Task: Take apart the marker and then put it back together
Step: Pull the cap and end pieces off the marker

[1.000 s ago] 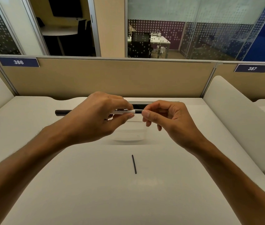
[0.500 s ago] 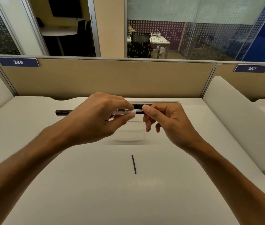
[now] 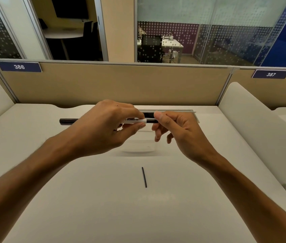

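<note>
The left hand [image 3: 103,127] grips the marker [image 3: 135,121]. The right hand [image 3: 179,130] pinches what looks like its black end piece. A thin black stick [image 3: 144,177] lies on the bench [image 3: 33,137].

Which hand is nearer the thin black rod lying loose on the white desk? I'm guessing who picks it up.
Right, but only slightly. The right hand is above and right of the thin black rod; the left hand is above and farther left. Both hold the marker.
</note>
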`<state>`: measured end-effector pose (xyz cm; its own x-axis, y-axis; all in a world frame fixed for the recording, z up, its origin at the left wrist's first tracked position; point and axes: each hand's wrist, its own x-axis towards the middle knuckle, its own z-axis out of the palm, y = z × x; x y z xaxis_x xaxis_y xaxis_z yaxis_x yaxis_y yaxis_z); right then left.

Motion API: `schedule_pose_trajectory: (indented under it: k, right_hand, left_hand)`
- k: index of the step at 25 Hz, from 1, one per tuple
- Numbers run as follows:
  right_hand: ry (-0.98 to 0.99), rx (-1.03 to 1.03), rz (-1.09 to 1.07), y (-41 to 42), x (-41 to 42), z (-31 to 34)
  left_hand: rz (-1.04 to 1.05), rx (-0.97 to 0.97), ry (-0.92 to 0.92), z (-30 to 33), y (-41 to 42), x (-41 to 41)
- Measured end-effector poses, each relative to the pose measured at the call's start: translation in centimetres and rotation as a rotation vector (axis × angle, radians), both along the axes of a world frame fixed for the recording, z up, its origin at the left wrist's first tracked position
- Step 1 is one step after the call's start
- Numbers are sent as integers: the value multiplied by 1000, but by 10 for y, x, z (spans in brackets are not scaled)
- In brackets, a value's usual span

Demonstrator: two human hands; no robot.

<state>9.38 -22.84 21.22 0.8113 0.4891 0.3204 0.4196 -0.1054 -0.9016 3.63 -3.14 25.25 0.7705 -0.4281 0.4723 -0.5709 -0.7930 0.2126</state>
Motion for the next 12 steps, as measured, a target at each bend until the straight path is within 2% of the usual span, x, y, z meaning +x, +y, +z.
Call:
schedule_pose_trajectory:
  k: [6, 12]
  right_hand:
    - [10, 32, 63, -3, 0, 2]
    - [-23, -5, -10, -1, 1, 1]
  left_hand:
    - [4, -11, 10, -2, 2, -1]
    - [6, -2, 17, -2, -1, -1]
